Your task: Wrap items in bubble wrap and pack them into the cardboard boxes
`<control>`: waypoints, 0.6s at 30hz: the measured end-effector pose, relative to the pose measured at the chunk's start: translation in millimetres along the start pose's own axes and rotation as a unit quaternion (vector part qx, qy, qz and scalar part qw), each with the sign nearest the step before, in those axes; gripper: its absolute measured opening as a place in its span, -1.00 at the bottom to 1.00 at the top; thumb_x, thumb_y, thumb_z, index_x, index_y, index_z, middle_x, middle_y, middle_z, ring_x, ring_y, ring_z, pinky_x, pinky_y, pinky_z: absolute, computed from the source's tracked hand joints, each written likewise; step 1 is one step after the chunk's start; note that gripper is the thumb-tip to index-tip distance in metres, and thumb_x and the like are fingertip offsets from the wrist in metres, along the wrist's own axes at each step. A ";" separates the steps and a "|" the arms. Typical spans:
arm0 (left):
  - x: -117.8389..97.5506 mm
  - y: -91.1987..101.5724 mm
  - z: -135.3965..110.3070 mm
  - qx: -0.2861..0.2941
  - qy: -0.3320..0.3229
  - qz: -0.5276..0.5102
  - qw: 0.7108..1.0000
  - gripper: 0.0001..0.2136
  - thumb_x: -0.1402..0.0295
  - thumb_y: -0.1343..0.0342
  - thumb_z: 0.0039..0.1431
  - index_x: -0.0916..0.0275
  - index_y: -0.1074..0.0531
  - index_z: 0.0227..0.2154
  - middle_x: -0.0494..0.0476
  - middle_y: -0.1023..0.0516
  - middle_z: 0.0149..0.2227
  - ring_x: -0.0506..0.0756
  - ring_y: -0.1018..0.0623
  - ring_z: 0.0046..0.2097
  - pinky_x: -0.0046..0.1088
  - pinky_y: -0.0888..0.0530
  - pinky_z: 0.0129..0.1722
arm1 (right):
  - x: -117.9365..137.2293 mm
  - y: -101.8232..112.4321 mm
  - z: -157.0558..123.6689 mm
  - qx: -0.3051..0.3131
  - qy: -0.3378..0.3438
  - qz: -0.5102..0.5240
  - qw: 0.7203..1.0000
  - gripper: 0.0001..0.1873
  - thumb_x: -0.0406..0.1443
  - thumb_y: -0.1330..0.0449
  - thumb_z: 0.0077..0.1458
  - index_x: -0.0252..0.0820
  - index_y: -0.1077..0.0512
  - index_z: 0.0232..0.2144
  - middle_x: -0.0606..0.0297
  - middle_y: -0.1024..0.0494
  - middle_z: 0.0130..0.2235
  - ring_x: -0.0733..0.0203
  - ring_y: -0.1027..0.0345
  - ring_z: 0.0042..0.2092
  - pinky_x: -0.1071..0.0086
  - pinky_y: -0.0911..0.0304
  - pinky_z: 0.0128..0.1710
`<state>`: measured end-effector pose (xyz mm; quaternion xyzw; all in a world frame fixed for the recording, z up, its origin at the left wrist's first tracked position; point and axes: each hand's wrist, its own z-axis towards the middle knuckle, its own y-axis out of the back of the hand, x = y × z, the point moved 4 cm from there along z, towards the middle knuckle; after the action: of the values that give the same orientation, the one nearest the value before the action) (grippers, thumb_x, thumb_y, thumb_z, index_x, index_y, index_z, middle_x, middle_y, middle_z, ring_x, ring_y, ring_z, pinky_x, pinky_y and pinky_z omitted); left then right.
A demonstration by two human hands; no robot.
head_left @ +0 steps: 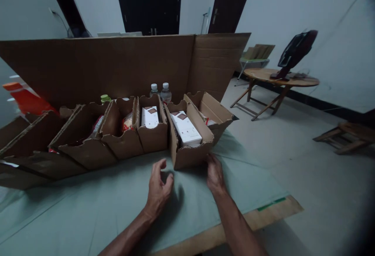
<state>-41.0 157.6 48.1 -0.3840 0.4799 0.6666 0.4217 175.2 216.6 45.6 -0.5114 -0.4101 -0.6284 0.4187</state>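
Currently, jutting bin [191, 158]: it stands on the cloth [102, 205] ahead of me, angled and further forward than the bin on its left.
White box [186, 129]: lies inside the jutting bin, a brown pattern at its far end.
Left hand [159, 187]: I hold it in front of the jutting bin and apart from it, thumb and fingers curved with a gap between them and nothing in it.
Right hand [215, 174]: my fingers are at the lower right corner of the jutting bin; their tips are partly hidden, so I cannot tell whether they grip it.
End bin [221, 119]: just right of and behind the jutting bin.
Neighbouring bin [154, 141]: on the left, with a second white box [150, 117] inside.
Clear bottles [165, 93]: two, white-capped, behind the neighbouring bin.
Cardboard panel [125, 68]: upright behind the row.
Round table [260, 73]: well apart, off to my right.
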 end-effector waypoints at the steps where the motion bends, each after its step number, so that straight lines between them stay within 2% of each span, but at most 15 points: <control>1: 3.8 0.9 3.3 -0.006 0.007 0.006 1.000 -0.53 0.39 -0.06 0.18 0.22 -0.27 0.18 0.28 -0.43 0.09 0.18 -0.51 0.06 -0.28 -0.54 -0.08 | -0.1 0.8 -0.5 -0.008 -0.004 0.008 1.000 -0.50 0.03 -0.07 0.15 -0.21 -0.55 -0.13 0.18 -0.65 -0.17 0.01 -0.43 -0.09 0.23 -0.31 -0.10; 5: 5.5 -15.2 22.2 0.037 -0.011 0.042 0.998 -0.50 0.39 -0.08 0.18 0.28 -0.29 0.20 0.31 -0.49 0.08 0.20 -0.53 0.05 -0.19 -0.48 0.05 | 0.5 3.0 -0.9 -0.033 -0.014 0.041 0.999 -0.51 0.05 -0.13 0.13 -0.20 -0.57 -0.18 0.17 -0.65 -0.15 0.01 -0.43 -0.10 0.25 -0.31 -0.11; 8: 2.3 -22.9 41.7 0.027 0.000 0.101 0.995 -0.54 0.42 -0.04 0.21 0.32 -0.34 0.18 0.32 -0.54 0.08 0.20 -0.54 0.06 -0.24 -0.46 0.07 | -0.2 0.4 0.7 -0.041 -0.017 0.064 0.997 -0.50 0.10 -0.14 0.10 -0.17 -0.57 -0.22 0.17 -0.65 -0.15 0.01 -0.45 -0.11 0.22 -0.33 -0.10; 10: 1.0 -24.0 53.9 0.019 0.014 0.132 0.991 -0.58 0.42 -0.03 0.24 0.30 -0.38 0.16 0.30 -0.57 0.07 0.19 -0.56 0.04 -0.30 -0.46 0.05 | -2.1 -3.5 1.5 -0.042 -0.021 0.079 0.996 -0.51 0.11 -0.16 0.07 -0.14 -0.57 -0.24 0.18 -0.65 -0.17 0.00 -0.46 -0.12 0.19 -0.34 -0.08; 14: 2.8 -24.2 69.1 0.013 0.040 0.169 0.985 -0.68 0.39 -0.04 0.28 0.28 -0.49 0.06 0.30 -0.66 -0.07 0.18 -0.62 -0.13 -0.35 -0.46 -0.09 | -6.4 -4.6 1.0 -0.063 -0.027 0.092 0.993 -0.58 0.04 -0.27 -0.05 -0.12 -0.57 -0.27 0.20 -0.66 -0.20 -0.02 -0.46 -0.09 0.13 -0.32 0.00; 18: 5.6 -25.3 73.4 0.010 0.053 0.196 0.979 -0.72 0.40 -0.04 0.30 0.27 -0.52 0.01 0.28 -0.68 -0.12 0.15 -0.62 -0.19 -0.41 -0.43 -0.16 | -3.2 18.9 10.3 -0.117 -0.011 0.093 0.989 -0.56 -0.04 -0.31 -0.11 -0.13 -0.55 -0.19 0.18 -0.64 -0.13 -0.02 -0.43 -0.04 0.08 -0.26 0.08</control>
<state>-27.4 234.1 52.9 -0.3130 0.5744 0.7102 0.2603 196.5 220.7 45.5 -0.5998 -0.2892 -0.6245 0.4082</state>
